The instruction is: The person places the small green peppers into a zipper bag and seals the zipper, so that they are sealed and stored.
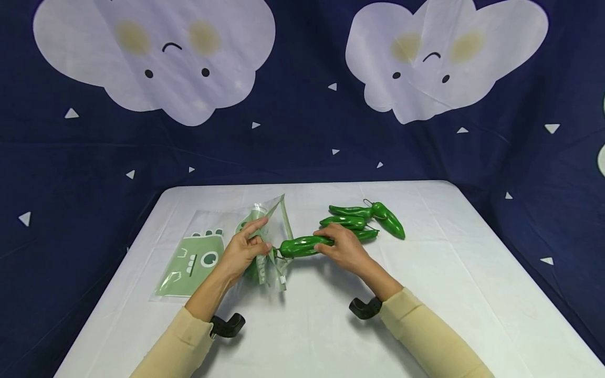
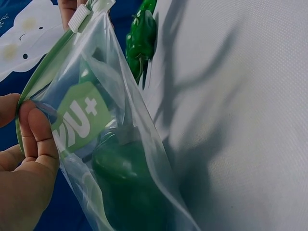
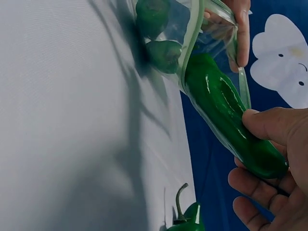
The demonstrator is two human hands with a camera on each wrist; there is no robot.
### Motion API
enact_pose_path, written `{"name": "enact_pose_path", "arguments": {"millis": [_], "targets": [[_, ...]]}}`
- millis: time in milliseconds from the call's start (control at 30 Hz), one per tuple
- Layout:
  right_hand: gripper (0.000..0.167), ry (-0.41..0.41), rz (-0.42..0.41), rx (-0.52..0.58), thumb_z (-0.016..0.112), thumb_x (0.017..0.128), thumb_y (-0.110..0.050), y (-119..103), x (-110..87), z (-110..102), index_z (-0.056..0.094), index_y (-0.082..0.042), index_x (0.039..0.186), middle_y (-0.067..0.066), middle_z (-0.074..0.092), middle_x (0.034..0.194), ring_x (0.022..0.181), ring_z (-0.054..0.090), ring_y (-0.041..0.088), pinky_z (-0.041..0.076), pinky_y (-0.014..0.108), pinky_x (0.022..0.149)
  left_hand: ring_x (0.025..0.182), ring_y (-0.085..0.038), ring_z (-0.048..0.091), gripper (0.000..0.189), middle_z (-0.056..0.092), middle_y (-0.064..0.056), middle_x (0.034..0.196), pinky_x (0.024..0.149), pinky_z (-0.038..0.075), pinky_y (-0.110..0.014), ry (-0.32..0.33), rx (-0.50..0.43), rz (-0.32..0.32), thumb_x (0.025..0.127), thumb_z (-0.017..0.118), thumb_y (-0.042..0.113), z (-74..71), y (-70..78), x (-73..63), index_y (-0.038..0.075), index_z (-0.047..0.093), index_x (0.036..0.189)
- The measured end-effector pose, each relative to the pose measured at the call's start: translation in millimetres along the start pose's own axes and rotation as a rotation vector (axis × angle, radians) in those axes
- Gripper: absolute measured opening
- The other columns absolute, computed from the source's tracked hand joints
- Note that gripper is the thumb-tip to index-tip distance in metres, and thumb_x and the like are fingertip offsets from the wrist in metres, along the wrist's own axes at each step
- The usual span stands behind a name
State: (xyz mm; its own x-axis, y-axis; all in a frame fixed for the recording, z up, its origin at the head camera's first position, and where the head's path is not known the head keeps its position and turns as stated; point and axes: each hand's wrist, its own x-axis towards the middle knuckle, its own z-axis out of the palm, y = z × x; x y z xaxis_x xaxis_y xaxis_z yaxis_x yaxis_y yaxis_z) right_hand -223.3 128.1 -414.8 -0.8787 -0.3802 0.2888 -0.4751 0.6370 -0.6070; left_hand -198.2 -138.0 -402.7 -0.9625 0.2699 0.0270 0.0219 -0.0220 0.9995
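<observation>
My left hand (image 1: 241,252) pinches the green-edged rim of a clear zip bag (image 2: 110,96), holding its mouth apart. A white slider (image 2: 80,18) sits on the zip. Inside the bag, green peppers (image 3: 164,55) show through the plastic. My right hand (image 1: 344,247) grips a long green pepper (image 1: 302,246) by one end, thumb on one side and fingers on the other. The stem end of that pepper points at the bag, and in the right wrist view it is within the bag's mouth.
On the white table (image 1: 425,315), several more green peppers (image 1: 389,220) lie beyond my right hand. To the left, a flat clear bag with a green one-eyed face (image 1: 198,262) lies on the cloth. A dark blue curtain (image 1: 302,105) with clouds hangs behind.
</observation>
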Motion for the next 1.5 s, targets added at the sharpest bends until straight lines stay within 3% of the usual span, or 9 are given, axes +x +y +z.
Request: {"name": "enact_pose_path", "arguments": {"millis": [233,600,867,1000,1100,1500], "targets": [[0.030,0.002,0.011,-0.027,0.072,0.082,-0.022,-1.2,4.2,11.3,0.070,-0.013,0.110,0.002,0.064,0.100,0.096,0.059,0.019,0.048,0.039,0.084,0.065,-0.003,0.053,0.069,0.051,0.006,0.073,0.075,0.049,-0.018,0.004,0.000,0.007,0.085,0.060,-0.003,-0.7,-1.7,0.3,0.008,0.031,0.147],[0.029,0.026,-0.032,-0.056,0.075,0.079,-0.021,-4.2,9.5,31.8,0.071,-0.011,0.106,0.001,0.063,0.091,0.087,0.056,0.016,0.046,0.034,0.076,0.068,-0.003,0.055,0.067,0.043,0.004,0.110,0.075,0.048,-0.018,-0.007,0.010,0.021,0.085,0.059,-0.005,-1.6,-2.2,0.6,0.006,0.032,0.146],[0.029,0.029,-0.045,-0.076,0.075,0.078,-0.022,-9.4,13.7,44.2,0.072,-0.012,0.105,0.001,0.064,0.087,0.080,0.054,0.013,0.043,0.029,0.070,0.068,-0.003,0.055,0.067,0.048,0.001,0.102,0.072,0.048,-0.017,-0.010,0.012,0.024,0.086,0.059,-0.004,-2.0,-2.1,0.0,0.006,0.033,0.146],[0.029,0.020,-0.045,-0.094,0.074,0.080,-0.023,-12.8,16.2,50.6,0.072,-0.013,0.107,0.001,0.062,0.087,0.080,0.053,0.013,0.041,0.031,0.072,0.069,-0.002,0.054,0.067,0.038,0.000,0.125,0.070,0.047,-0.015,-0.016,-0.006,0.019,0.086,0.058,-0.005,-2.0,-2.3,0.2,0.005,0.032,0.146],[0.030,0.012,-0.049,-0.115,0.073,0.080,-0.025,-15.9,17.9,55.1,0.071,-0.013,0.107,0.001,0.061,0.086,0.080,0.051,0.013,0.040,0.033,0.073,0.068,-0.002,0.054,0.067,0.034,-0.001,0.132,0.069,0.047,-0.015,-0.020,-0.014,0.011,0.086,0.058,-0.006,-2.2,-2.5,0.2,0.006,0.031,0.147],[0.030,-0.007,-0.086,-0.199,0.071,0.082,-0.031,-27.3,26.1,68.9,0.071,-0.014,0.108,0.001,0.059,0.084,0.078,0.051,0.014,0.040,0.032,0.072,0.069,-0.003,0.055,0.066,0.039,0.001,0.121,0.069,0.047,-0.016,-0.019,-0.010,0.003,0.086,0.059,-0.003,-2.9,-3.4,0.4,0.007,0.033,0.146]]}}
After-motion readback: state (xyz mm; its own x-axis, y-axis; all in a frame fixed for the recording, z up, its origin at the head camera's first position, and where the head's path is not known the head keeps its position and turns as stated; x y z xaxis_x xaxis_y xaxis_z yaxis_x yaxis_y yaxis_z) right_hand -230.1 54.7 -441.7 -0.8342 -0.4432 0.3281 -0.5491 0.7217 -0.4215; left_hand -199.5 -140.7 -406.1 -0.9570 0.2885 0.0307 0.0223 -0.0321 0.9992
